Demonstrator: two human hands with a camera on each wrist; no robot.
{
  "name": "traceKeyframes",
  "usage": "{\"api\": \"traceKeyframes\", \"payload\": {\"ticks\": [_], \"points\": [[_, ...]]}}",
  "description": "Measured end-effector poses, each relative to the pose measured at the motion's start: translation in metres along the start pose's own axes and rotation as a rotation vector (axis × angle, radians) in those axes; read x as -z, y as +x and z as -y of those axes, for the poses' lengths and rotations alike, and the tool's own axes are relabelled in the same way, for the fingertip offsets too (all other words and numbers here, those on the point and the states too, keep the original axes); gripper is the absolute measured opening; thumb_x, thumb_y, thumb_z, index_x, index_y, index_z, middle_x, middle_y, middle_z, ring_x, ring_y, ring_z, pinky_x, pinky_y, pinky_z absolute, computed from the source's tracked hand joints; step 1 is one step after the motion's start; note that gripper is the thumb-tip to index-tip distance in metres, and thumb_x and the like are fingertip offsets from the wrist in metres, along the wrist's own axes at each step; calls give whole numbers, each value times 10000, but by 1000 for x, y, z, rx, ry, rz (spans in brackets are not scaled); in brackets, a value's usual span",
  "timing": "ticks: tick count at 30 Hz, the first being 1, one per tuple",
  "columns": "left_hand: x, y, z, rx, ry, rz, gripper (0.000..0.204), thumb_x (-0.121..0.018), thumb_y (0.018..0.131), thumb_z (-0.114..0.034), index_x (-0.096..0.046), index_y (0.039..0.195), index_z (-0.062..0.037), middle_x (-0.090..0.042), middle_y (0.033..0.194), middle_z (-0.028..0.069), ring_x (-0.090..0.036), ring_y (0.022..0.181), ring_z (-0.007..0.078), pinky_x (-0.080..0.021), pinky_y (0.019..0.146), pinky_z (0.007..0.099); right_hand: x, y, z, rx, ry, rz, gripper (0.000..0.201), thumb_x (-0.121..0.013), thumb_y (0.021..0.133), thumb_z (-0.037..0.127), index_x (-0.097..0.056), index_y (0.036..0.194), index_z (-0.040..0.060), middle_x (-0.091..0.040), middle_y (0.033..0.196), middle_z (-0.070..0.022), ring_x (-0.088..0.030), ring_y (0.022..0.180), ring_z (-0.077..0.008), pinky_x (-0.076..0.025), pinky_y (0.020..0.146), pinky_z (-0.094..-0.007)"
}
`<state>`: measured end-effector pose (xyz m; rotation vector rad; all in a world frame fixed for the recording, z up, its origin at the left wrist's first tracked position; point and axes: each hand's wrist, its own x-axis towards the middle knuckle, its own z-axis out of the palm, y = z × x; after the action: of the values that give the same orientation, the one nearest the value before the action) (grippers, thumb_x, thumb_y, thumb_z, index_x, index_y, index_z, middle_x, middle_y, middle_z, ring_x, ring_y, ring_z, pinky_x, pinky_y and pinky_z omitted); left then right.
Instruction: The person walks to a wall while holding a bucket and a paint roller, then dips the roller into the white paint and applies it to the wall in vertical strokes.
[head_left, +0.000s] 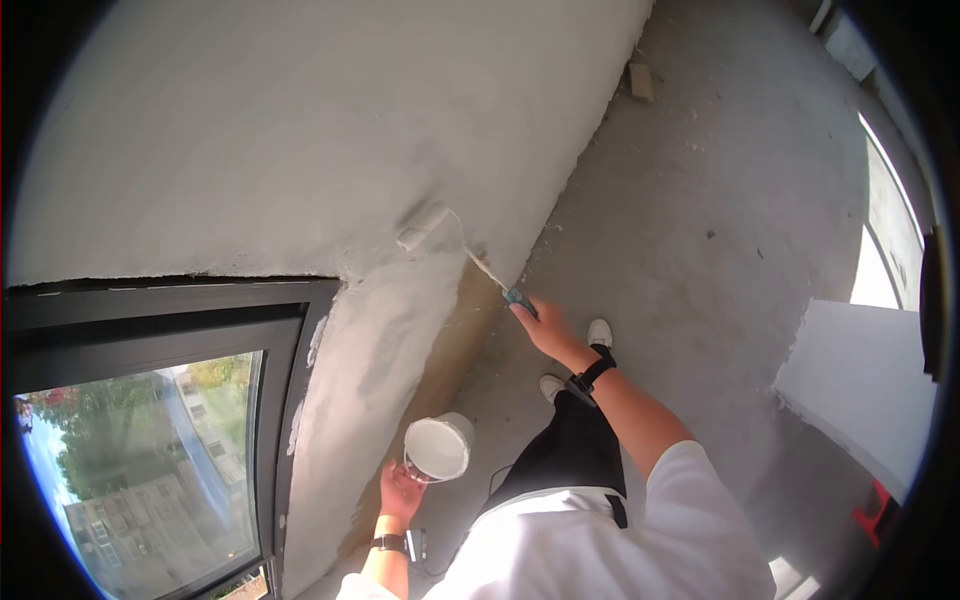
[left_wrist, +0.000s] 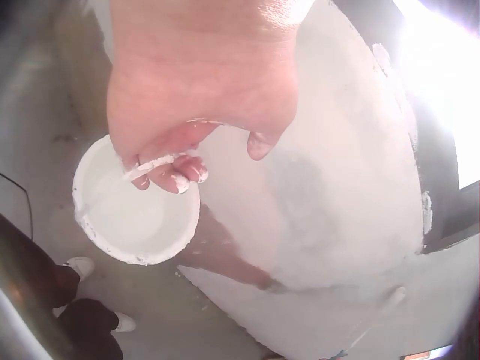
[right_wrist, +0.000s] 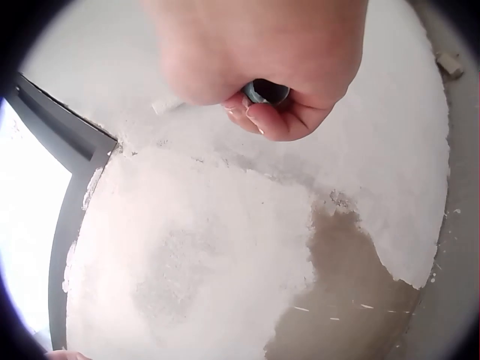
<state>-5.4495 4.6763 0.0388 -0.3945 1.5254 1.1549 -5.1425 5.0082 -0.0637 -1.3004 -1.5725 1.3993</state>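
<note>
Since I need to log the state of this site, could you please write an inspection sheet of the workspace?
Surface: wall pale and unevenly coated, with a brown patch low down; floor grey, with scattered specks.
Job's things: paint roller, its head at the wall; bucket, whitish inside.
Clutter: small block on the floor by the wall; red object at the far right, too cut off to name.
Grips: left grip holds the bucket at its edge, fingertips smeared white; right grip is curled round the roller's handle.
Cables: thin dark cord near the person's legs.
Surroundings: dark-framed window beside the wall; white panel opposite.
</note>
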Motion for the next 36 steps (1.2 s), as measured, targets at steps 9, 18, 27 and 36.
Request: {"api": "traceKeyframes", "payload": {"ticks": [9, 18, 27, 36], "points": [[31, -2, 10, -16, -24, -53, 356, -486, 984, -420, -562, 894, -85, -652, 923, 54, -594, 999, 235, -428, 978, 423, 44, 67, 118, 228, -51, 31, 378, -583, 1031, 352, -536, 917, -5, -546, 638, -195, -526, 581, -382, -401, 563, -451], [46, -8, 25, 33, -30, -159, 407, -465, 978, -448, -543, 826, -78, -556, 768, 54, -551, 827, 244, -439, 926, 417, -42, 10, -40, 66, -107, 61, 419, -552, 1036, 405, -593, 951, -3, -613, 715, -213, -580, 674, -427, -426, 608, -502], [28, -20, 25, 2, -51, -174, 406, -459, 982, -446, -542, 838, -76, -532, 709, 33, -530, 748, 222, -435, 923, 418, -11, 4, -18, 69, -77, 59, 411, -565, 1034, 382, -559, 877, 2, -575, 667, -199, -530, 618, -419, -410, 585, -477], [63, -4, 30, -6, -81, -58, 397, -486, 967, -443, -548, 929, -53, -609, 949, 85, -563, 979, 257, -417, 1018, 438, 41, 80, 149, 288, 38, 31, 414, -554, 1043, 367, -528, 835, 9, -498, 580, -133, -415, 529, -283, -372, 541, -416]]}}
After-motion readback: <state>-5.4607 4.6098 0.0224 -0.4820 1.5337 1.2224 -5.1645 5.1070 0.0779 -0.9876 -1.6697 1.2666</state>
